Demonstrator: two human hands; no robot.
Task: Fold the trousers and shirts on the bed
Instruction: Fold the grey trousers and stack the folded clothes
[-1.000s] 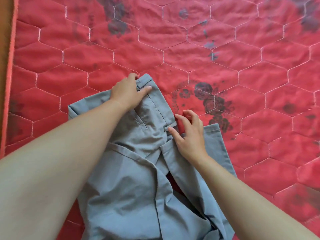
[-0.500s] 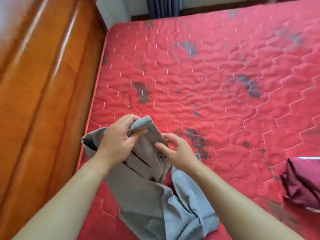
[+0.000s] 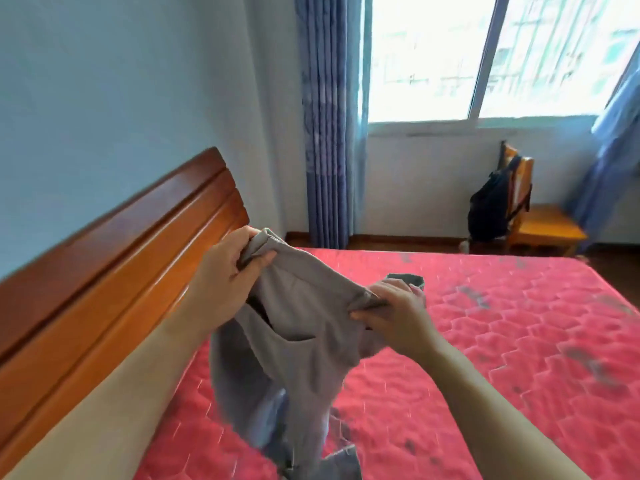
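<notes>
Left hand (image 3: pixel 225 282) gripping trousers (image 3: pixel 304 341) waistband, right hand (image 3: pixel 394 313) pinching its other side, legs hanging over bed (image 3: pixel 502 341)

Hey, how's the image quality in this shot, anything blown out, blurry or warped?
Head view: the window is blown out to near white, washing out detail outside. Head view: the hanging lower part of the trousers is motion-smeared, while the left hand and right hand holding the waistband look fairly sharp. Head view: wide-angle distortion makes the curtain and headboard lean.
</notes>
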